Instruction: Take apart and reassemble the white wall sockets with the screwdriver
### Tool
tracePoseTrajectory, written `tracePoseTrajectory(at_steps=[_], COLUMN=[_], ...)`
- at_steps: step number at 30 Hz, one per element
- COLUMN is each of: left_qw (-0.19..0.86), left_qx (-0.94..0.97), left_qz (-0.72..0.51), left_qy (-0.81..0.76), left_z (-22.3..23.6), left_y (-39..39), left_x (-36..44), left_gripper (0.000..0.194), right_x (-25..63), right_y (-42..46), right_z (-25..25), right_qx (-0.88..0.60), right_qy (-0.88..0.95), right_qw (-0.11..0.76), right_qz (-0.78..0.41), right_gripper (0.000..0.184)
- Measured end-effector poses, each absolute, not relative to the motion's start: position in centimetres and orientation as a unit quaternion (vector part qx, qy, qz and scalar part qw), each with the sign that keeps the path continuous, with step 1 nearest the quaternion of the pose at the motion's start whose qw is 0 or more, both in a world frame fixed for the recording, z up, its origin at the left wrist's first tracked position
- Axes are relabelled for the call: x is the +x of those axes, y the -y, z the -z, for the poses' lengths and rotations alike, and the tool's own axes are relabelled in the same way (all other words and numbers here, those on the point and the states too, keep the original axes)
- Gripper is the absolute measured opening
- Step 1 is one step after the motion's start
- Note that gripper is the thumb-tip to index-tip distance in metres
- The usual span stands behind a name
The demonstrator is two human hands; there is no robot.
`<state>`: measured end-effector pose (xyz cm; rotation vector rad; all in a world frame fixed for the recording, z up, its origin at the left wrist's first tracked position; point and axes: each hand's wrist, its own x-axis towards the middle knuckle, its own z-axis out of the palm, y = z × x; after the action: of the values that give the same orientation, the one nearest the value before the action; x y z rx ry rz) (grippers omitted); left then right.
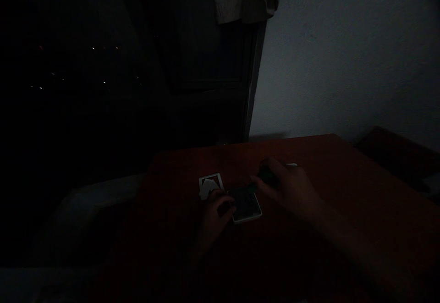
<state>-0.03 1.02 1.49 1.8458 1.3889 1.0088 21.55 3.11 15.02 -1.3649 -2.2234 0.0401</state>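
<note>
The picture is very dark. A shallow white-rimmed case [247,221] lies on the table with a dark, uneven inside that looks like a circuit board [245,203]. At its left edge, my left hand [218,209] has curled fingers and thumb closed on the case. My right hand [288,184] is wrapped round a dark green-handled tool [267,175] above the case's upper right corner. The tool's lower end points down and left towards the case; its tip is not clear.
On the reddish-brown table [309,151], a white frame-like piece [216,174] with pale scraps [207,186] lies behind my left hand. A white object [291,164] is partly hidden beyond my right hand. A pale wall [343,55] and a dark window [213,55] stand behind.
</note>
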Motion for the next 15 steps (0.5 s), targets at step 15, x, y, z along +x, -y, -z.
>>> tracePoseTrajectory(at_steps=[15], left_qw=[0.307], left_qx=[0.694], left_qz=[-0.393], left_qy=[-0.519], left_z=[-1.32], left_y=[-1.00], left_x=[-0.04], left_gripper=[0.018], right_x=[21.32], right_y=[-3.23], right_z=[-15.09], right_qx=[-0.498], right_qy=[0.827], right_qw=[0.261], right_qz=[-0.012], right_gripper=[0.033])
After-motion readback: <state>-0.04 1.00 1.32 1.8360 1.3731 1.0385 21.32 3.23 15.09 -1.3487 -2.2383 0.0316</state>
